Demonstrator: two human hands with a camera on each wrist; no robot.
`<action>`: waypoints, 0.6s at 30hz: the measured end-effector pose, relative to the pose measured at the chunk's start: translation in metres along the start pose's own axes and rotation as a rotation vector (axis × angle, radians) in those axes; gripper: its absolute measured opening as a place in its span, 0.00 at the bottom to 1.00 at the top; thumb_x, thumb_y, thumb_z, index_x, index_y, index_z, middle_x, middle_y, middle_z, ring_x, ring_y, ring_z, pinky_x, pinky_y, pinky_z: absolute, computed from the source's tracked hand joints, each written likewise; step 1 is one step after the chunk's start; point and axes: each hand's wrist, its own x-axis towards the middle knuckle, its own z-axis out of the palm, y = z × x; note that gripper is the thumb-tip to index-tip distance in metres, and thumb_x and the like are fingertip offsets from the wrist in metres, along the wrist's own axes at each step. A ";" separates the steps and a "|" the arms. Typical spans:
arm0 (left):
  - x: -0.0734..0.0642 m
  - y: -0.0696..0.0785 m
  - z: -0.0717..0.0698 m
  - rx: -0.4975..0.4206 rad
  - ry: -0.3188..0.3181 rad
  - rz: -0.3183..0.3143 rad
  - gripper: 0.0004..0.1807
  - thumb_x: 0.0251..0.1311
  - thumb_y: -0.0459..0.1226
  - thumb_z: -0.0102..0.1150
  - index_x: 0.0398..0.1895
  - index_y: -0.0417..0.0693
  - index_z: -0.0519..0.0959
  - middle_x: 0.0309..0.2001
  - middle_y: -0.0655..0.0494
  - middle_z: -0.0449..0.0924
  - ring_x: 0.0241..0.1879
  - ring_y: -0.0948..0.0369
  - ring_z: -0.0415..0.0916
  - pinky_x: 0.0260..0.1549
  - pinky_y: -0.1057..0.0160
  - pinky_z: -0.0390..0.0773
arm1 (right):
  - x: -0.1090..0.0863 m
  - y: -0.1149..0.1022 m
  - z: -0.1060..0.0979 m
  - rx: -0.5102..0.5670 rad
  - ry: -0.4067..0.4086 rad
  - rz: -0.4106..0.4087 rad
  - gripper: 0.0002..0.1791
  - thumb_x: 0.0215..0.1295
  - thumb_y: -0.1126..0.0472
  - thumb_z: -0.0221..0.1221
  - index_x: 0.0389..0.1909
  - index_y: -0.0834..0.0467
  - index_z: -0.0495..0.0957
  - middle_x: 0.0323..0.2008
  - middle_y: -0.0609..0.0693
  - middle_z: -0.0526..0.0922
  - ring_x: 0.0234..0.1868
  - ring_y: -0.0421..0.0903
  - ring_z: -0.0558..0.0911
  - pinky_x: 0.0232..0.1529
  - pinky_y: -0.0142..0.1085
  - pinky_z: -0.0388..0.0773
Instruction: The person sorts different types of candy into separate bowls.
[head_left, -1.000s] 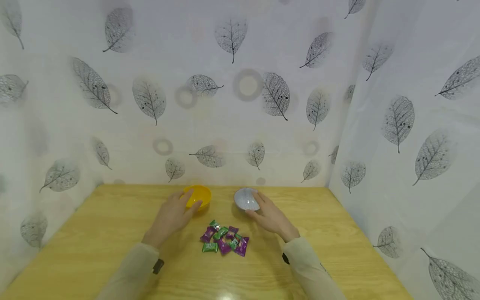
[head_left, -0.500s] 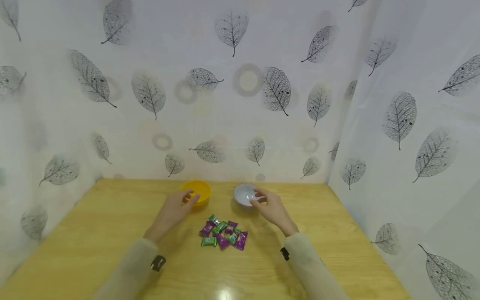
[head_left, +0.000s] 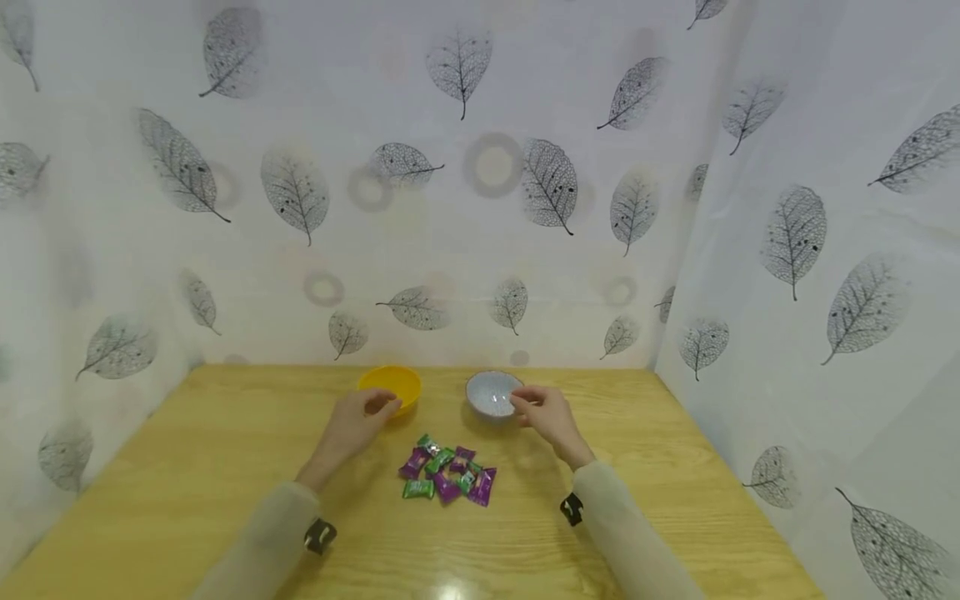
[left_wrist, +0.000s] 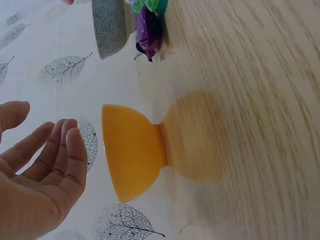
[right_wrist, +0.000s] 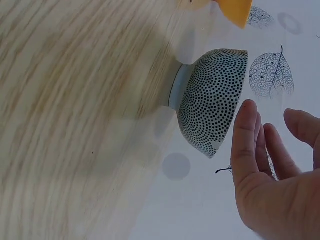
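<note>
Near the back of the wooden table stands a yellow bowl, upright. My left hand hovers at its near side, fingers loosely bent and holding nothing; in the left wrist view a gap shows between the fingertips and the yellow bowl. To the right is a pale bowl with dark dots on its outside. My right hand is beside its right rim, holding nothing, with relaxed fingers close to the rim. Several wrapped candies, purple and green, lie between and in front of the hands.
The light wooden table reaches back to a pale curtain printed with leaves. A second leaf-printed panel runs along the right side. Dark straps sit at both wrists.
Both hands have drawn back from over the bowls toward me, and the fingers have come closer to the thumbs. The bowls and candies keep their places on the table.
</note>
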 end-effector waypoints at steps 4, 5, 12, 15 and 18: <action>0.000 -0.002 0.001 -0.030 -0.030 -0.016 0.17 0.66 0.44 0.58 0.51 0.42 0.81 0.50 0.46 0.84 0.51 0.50 0.79 0.55 0.48 0.78 | 0.005 0.003 0.000 0.041 0.057 0.010 0.16 0.66 0.61 0.61 0.51 0.65 0.79 0.47 0.61 0.82 0.39 0.60 0.85 0.46 0.49 0.84; 0.001 -0.003 0.002 -0.044 -0.044 -0.019 0.18 0.66 0.44 0.59 0.52 0.42 0.81 0.50 0.46 0.84 0.50 0.51 0.79 0.54 0.49 0.79 | 0.007 0.004 0.000 0.054 0.066 0.013 0.16 0.66 0.62 0.61 0.52 0.66 0.79 0.47 0.61 0.82 0.39 0.59 0.85 0.46 0.50 0.84; 0.002 -0.014 0.007 -0.221 -0.150 -0.085 0.19 0.64 0.40 0.61 0.52 0.37 0.80 0.48 0.42 0.84 0.42 0.52 0.82 0.38 0.63 0.84 | 0.021 0.008 -0.002 0.072 0.090 0.052 0.21 0.66 0.64 0.60 0.59 0.68 0.74 0.46 0.62 0.78 0.43 0.54 0.82 0.46 0.45 0.85; 0.004 -0.017 0.009 -0.266 -0.173 -0.089 0.18 0.64 0.38 0.62 0.52 0.35 0.79 0.48 0.40 0.84 0.42 0.54 0.82 0.38 0.64 0.84 | 0.025 0.008 -0.004 0.063 0.088 0.072 0.24 0.66 0.64 0.60 0.61 0.68 0.72 0.46 0.60 0.77 0.45 0.55 0.81 0.45 0.42 0.86; 0.006 -0.018 0.011 -0.281 -0.186 -0.078 0.19 0.63 0.38 0.63 0.52 0.34 0.79 0.47 0.41 0.84 0.41 0.56 0.82 0.39 0.63 0.84 | 0.028 0.007 -0.006 0.059 0.094 0.077 0.25 0.66 0.64 0.60 0.62 0.69 0.70 0.46 0.60 0.77 0.46 0.56 0.81 0.46 0.44 0.85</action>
